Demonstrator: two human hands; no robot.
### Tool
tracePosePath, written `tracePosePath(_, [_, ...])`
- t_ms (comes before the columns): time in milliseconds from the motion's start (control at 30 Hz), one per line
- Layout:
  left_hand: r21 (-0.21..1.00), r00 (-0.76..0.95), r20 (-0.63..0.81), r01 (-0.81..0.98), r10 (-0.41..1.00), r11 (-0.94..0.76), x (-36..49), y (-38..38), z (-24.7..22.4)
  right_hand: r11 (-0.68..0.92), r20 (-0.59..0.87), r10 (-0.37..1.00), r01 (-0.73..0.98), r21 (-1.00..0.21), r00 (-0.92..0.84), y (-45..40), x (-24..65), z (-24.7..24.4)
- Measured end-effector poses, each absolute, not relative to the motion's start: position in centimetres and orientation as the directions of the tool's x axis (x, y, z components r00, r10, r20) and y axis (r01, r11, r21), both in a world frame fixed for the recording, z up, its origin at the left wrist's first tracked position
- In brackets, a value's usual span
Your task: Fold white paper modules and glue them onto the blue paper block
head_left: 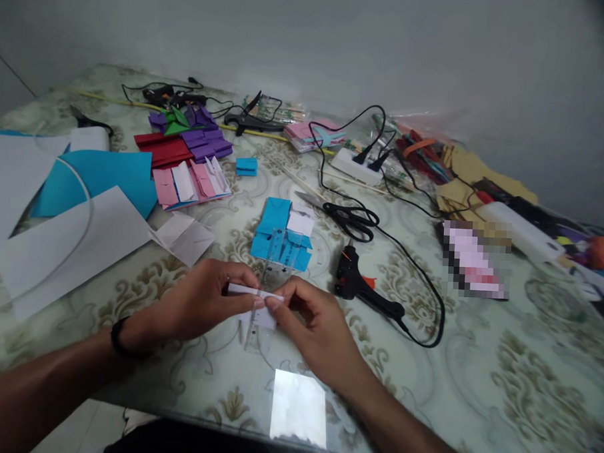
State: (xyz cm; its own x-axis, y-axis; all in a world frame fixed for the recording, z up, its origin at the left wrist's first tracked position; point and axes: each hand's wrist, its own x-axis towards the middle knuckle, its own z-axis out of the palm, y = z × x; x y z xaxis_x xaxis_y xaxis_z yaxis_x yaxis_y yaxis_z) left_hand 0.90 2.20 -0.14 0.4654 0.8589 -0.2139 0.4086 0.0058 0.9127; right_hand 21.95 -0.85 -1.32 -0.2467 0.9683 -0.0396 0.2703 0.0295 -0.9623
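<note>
Between my two hands is a small piece of folded white paper (249, 291), wrapped over a clear ruler (275, 255). My left hand (209, 294) pinches the paper's left part, with a black band on that wrist. The right end is pinched by the thumb and fingers of my right hand (313, 317). Folded blue paper pieces (274, 216) lie just beyond, partly under the ruler's far end, beside a small white folded piece (301, 221).
Black scissors (352, 219) and a glue gun (352, 282) with its cord lie to the right. White sheets (71, 243), a blue sheet (98, 177) and folded coloured papers (191, 181) are at left. A power strip (357, 165) sits behind.
</note>
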Motion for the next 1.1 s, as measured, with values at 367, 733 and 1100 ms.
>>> tracePosePath(367, [0.966,0.388,-0.242,0.012,0.890,0.257,0.8,2.4,0.0,0.128,-0.005,0.915,0.301,-0.945,-0.404,-0.7,22.1,-0.8])
tracePosePath(733, [0.957,0.510,-0.288,0.127,0.810,0.261,0.6,2.3,0.6,0.215,0.014,0.853,0.326,-0.921,-0.522,-0.8,22.0,-1.1])
tracePosePath(1100, [0.956,0.408,-0.293,0.115,0.865,0.269,0.9,2.2,-0.6,0.121,-0.010,0.916,0.301,-0.946,-0.400,-0.4,22.2,-0.9])
